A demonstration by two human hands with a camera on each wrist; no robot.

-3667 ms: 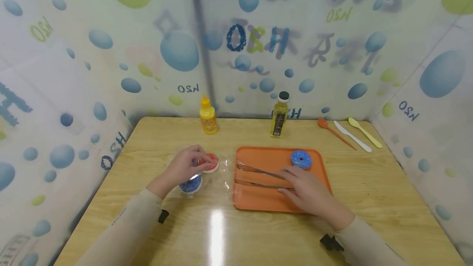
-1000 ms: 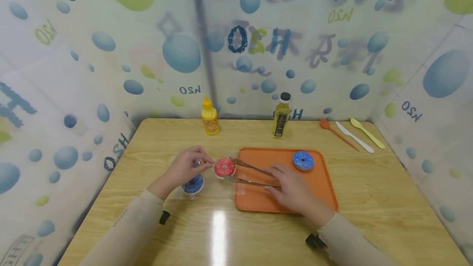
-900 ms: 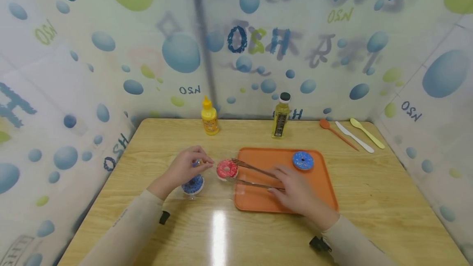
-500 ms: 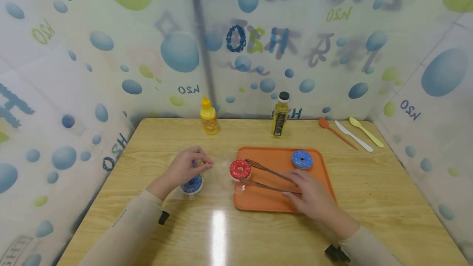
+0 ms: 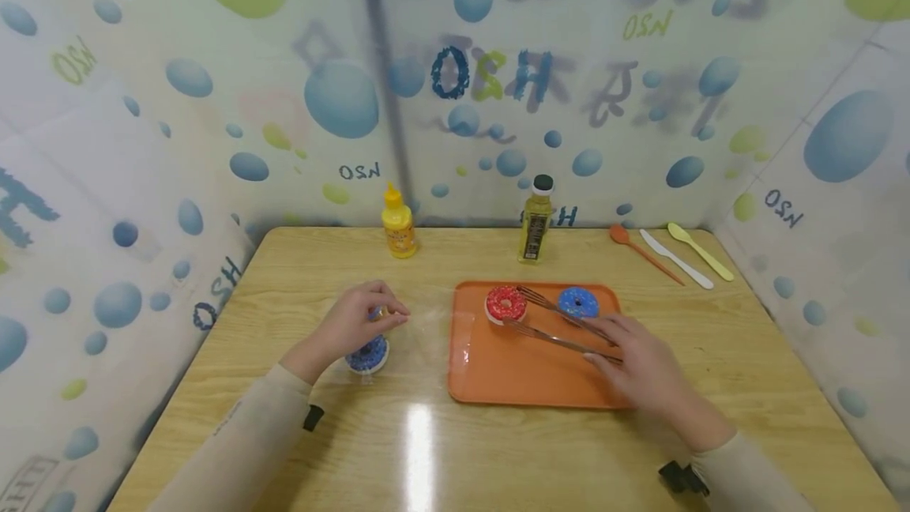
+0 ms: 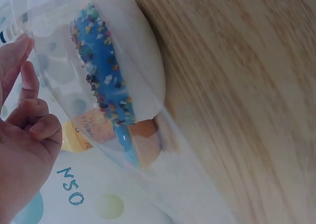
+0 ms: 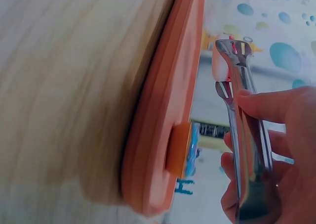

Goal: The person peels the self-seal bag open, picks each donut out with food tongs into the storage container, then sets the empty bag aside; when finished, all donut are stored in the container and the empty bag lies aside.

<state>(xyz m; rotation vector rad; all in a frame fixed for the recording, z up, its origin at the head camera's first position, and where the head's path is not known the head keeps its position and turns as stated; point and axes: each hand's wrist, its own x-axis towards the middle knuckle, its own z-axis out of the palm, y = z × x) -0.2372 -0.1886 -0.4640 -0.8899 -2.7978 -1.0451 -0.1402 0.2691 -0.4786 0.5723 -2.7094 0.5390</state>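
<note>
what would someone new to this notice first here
Probably the red sprinkled doughnut, held by the fork-tipped tongs in the right hand above the orange tray, where a blue doughnut sits near the far right corner. Next, the left hand pinching a clear plastic bag left of the tray. Behind them, the yellow squeeze bottle stands out near the table's far edge.

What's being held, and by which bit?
The right hand grips the tongs by their arms; their tips hold the red doughnut by its sides. The left hand pinches the clear plastic by its edge.
</note>
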